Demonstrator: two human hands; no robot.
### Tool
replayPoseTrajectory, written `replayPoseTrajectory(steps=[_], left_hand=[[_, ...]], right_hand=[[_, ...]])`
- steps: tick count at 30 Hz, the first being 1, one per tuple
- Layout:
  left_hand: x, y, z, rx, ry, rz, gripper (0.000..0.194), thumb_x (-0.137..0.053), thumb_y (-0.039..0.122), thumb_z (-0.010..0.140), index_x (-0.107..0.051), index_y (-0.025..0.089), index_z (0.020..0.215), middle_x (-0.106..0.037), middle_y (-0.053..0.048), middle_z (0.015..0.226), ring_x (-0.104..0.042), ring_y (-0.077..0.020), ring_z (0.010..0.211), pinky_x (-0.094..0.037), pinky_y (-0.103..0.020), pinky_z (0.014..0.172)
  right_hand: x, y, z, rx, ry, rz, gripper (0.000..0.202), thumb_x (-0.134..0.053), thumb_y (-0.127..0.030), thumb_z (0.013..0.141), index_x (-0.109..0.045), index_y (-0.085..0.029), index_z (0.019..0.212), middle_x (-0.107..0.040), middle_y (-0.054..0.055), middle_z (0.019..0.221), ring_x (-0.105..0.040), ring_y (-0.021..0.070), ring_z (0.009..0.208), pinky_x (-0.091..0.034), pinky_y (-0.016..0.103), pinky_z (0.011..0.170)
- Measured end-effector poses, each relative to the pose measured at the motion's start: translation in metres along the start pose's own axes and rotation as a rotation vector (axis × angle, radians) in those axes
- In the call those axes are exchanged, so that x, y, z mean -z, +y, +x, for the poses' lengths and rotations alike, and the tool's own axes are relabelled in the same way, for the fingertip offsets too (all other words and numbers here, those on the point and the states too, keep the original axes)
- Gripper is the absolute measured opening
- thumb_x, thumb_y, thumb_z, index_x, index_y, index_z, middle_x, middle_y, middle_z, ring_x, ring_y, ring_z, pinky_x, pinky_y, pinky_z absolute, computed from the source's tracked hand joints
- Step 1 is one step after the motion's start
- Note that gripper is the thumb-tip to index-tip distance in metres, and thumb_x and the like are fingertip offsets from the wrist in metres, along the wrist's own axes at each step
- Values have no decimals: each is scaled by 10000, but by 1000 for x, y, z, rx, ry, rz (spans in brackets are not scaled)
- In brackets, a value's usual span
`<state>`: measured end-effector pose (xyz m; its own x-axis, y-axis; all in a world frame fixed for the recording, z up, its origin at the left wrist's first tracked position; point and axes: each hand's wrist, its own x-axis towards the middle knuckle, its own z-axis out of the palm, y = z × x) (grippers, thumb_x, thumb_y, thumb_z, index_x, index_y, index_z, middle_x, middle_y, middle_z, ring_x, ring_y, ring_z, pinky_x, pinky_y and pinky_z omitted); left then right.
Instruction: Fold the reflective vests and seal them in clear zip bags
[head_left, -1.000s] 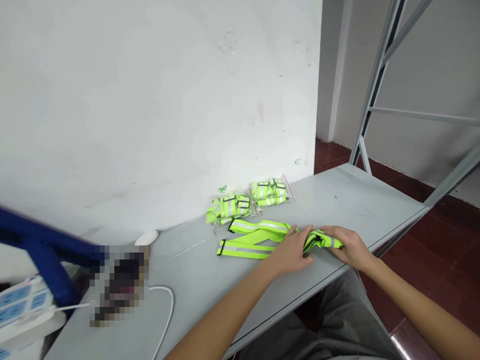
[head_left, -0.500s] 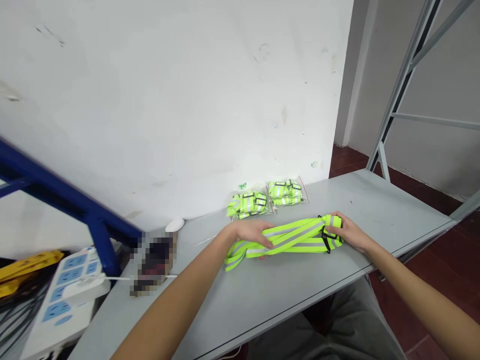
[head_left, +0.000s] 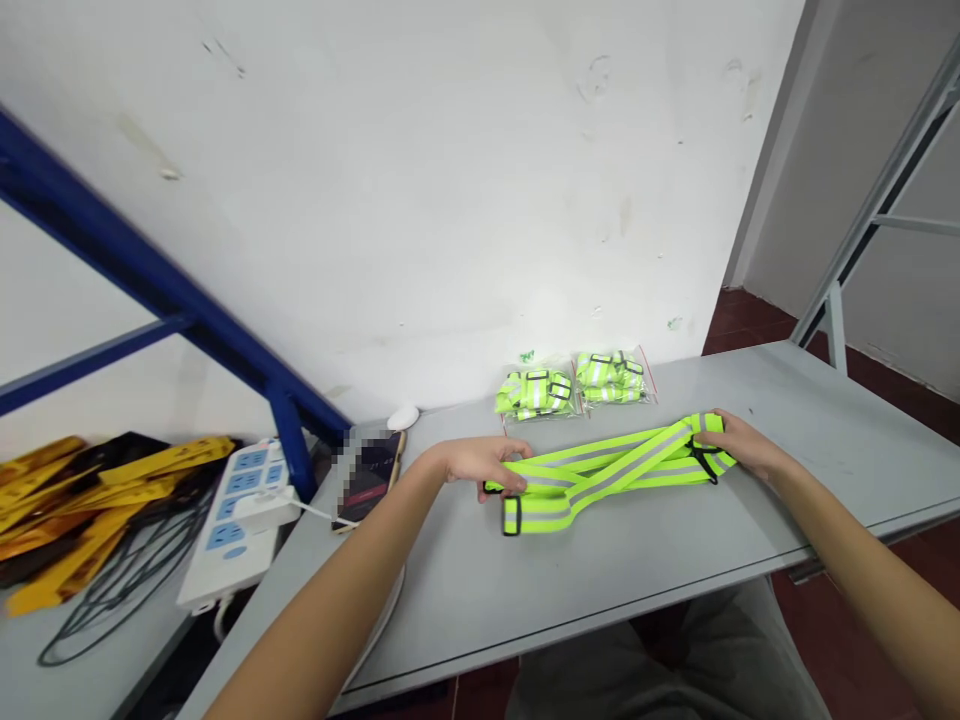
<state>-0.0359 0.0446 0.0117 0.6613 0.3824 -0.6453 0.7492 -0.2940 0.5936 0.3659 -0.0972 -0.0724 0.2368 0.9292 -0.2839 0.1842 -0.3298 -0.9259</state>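
Observation:
A neon yellow-green reflective strap [head_left: 630,468] with grey stripes and black buckles lies folded lengthwise on the grey table [head_left: 480,610]. My left hand [head_left: 487,466] grips its left end, thumb on top and fingers partly hidden beneath. One loose end with a black slider buckle [head_left: 512,516] sticks out below that hand. At the other end, my right hand [head_left: 739,443] is closed on the folded strap beside another black buckle [head_left: 703,460]. Behind the strap, against the wall, lie two clear bags of similar straps, a left bag [head_left: 536,392] and a right bag [head_left: 613,377].
To the left are a phone [head_left: 379,470], a white mouse-like object [head_left: 403,418] and a white power strip [head_left: 232,510] with a plugged-in charger. Yellow straps [head_left: 127,490] and dark cables lie farther left. A blue metal frame [head_left: 187,320] slants along the wall.
The view has turned left. The strap's left end is now spread, and a buckled loose end shows below my left hand. My right hand keeps its hold on the other end.

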Motion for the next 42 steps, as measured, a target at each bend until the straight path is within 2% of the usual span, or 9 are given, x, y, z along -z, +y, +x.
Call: replayPoseTrajectory(steps=[3,6,10,16,21,27,33,38,42], left_hand=[[-12,-6,-1,80,196,211,459,-623,501,720,-579,209,1072,-681,-40,872,-645,-225,760,-509,-326,665],[-34,7,1,95,487,366,384,-538,372,818,-533,192,1157,-614,-133,1172,-581,-296,1061,-454,-430,887],[-78,33,17,-140,773,424,412,-364,433,944,-450,226,1290,-569,-108,1271,-519,-260,1174,-432,-405,954],[-121,16,54,-167,758,574,489,-284,466,979,-351,272,1423,-361,-69,1512,-285,-303,1396,-199,-581,1112],[-111,14,55,-198,763,514,406,-303,437,981,-492,228,1273,-363,-99,1505,-315,-276,1382,-177,-602,1113],[-109,58,61,-356,759,516,454,-427,575,910,-543,217,1164,-591,-99,1246,-473,-279,1209,-145,-571,1121],[-113,92,88,-288,586,517,388,-532,521,857,-599,168,1002,-656,-129,1047,-579,-317,1031,-386,-455,934],[-94,91,87,-306,498,346,383,-446,533,870,-618,191,893,-668,-39,834,-616,-235,760,-437,-306,665],[-74,78,90,-315,414,114,440,-476,592,820,-637,190,898,-669,-9,861,-612,-229,814,-438,-281,672]], right_hand=[[2,-5,3,-8,-28,-75,321,-724,-328,689,-577,-208,948,-718,39,940,-670,220,873,-521,295,733],[1,-9,5,-25,-41,-90,317,-733,-321,669,-577,-205,920,-720,39,909,-671,222,850,-520,293,709],[2,-13,5,-36,-3,-154,336,-729,-309,661,-558,-202,929,-715,40,894,-662,215,828,-504,280,673],[17,-13,2,-116,129,-333,368,-730,-356,646,-532,-197,913,-684,33,851,-624,206,769,-447,264,589],[21,-13,0,-104,227,-287,405,-782,-351,580,-530,-207,863,-652,30,808,-591,207,766,-427,261,580],[15,-13,-7,-81,210,-173,411,-763,-330,615,-534,-201,931,-675,54,915,-626,223,845,-477,274,651],[15,-12,-11,-63,188,-51,408,-746,-292,642,-528,-200,975,-681,62,950,-645,227,870,-507,282,671],[22,-13,-16,-57,112,32,339,-745,-271,648,-557,-196,920,-707,57,925,-664,216,841,-523,278,675],[23,-14,-15,-68,69,52,317,-738,-241,649,-563,-196,910,-709,47,925,-665,205,832,-526,267,667]])
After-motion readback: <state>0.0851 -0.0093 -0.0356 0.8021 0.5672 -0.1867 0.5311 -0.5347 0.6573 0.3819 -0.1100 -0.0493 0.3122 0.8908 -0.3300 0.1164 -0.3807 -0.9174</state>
